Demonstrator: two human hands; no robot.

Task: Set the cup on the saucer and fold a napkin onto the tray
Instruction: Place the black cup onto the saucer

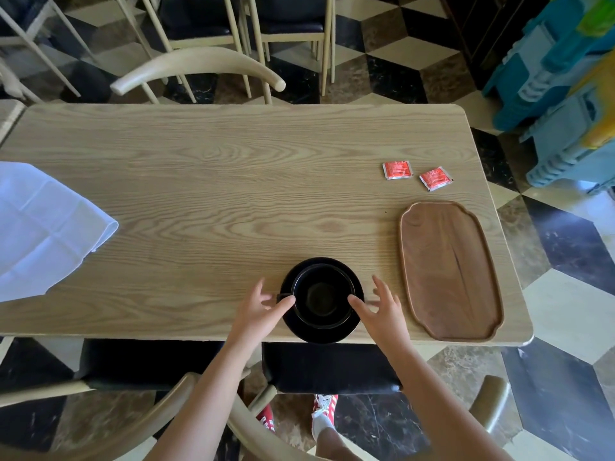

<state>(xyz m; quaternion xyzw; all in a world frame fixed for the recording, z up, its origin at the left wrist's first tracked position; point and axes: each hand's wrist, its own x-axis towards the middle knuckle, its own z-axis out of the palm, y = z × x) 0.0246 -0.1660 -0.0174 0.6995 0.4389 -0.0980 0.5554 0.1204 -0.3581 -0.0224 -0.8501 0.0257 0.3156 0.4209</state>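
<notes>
A black cup (pixel 322 297) stands upright on a black saucer (pixel 322 331) near the table's front edge. My left hand (pixel 258 304) is open at the cup's left side, a fingertip at the rim by the handle. My right hand (pixel 382 306) is open at the cup's right side, one fingertip touching the rim. Neither hand grips the cup. A brown wooden tray (pixel 449 271) lies to the right with nothing on it. A white napkin (pixel 43 224) lies partly unfolded at the table's left edge.
Two red sachets (pixel 397 169) (pixel 435 178) lie behind the tray. The wooden table (pixel 233 181) has chairs pushed up at its far side (pixel 196 66) and near side. Stacked blue plastic items (pixel 565 88) stand on the floor at right.
</notes>
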